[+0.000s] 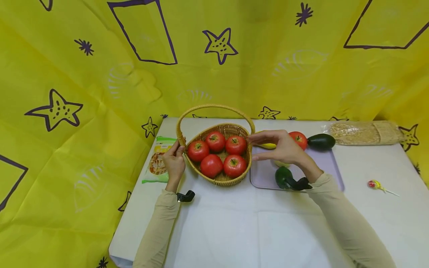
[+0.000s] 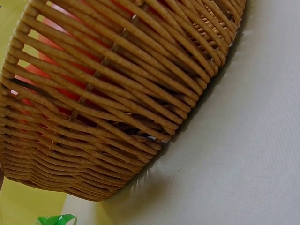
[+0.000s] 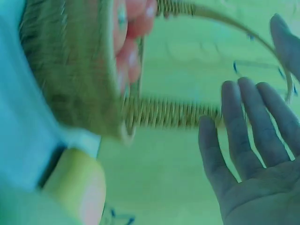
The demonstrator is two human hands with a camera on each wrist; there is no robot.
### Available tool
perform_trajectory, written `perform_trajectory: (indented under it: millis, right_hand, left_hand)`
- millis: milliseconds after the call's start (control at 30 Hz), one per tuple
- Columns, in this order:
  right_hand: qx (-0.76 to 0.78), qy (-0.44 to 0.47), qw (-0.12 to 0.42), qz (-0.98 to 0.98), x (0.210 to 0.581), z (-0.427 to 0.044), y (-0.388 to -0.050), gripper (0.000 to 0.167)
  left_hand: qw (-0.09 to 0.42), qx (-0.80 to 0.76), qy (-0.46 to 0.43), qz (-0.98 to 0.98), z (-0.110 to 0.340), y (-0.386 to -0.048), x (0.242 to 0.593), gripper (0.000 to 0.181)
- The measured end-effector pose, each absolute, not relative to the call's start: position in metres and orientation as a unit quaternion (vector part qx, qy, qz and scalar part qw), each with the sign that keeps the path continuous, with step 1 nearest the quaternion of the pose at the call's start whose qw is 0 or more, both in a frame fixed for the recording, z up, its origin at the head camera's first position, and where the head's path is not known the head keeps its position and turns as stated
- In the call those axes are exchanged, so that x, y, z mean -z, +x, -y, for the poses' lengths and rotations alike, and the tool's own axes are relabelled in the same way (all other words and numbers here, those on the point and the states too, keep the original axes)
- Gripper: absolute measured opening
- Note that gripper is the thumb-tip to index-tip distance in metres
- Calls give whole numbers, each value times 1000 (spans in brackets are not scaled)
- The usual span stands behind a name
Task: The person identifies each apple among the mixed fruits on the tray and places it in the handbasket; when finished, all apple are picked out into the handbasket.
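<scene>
A wicker basket with a tall arched handle holds several red apples. My left hand grips the basket's left side near the foot of the handle. The left wrist view shows the woven wall of the basket close up, with the white tabletop beside it. At the basket's right side is my right hand, thumb and fingers spread apart. In the right wrist view this right hand has its fingers extended near the handle, holding nothing.
Right of the basket, a lilac tray bears a yellow fruit, a green pepper, a red fruit and a dark green avocado. A food packet lies left, a lollipop and a clear bag right.
</scene>
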State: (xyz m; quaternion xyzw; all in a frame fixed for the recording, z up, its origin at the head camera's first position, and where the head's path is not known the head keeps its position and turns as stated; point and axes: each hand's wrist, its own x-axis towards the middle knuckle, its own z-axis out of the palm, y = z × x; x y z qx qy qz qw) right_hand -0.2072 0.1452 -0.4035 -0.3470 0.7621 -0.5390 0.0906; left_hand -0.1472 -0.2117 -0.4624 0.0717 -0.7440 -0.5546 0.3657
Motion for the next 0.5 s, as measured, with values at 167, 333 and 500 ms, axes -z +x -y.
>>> perform_trajectory:
  millis: [167,333,500]
  right_hand:
    - [552,-326,46,-766,409,-181,-216,81]
    - [531,-293,15,-795,415,-213,-225,92]
    - [514,-267,24,-815,424,-241,-235,96]
  left_hand:
    - [366,555,74,743,212,-148,462,32]
    - [366,559,72,741,211,-148,462,32]
    - [368,560,65,740,211,-149,462,32]
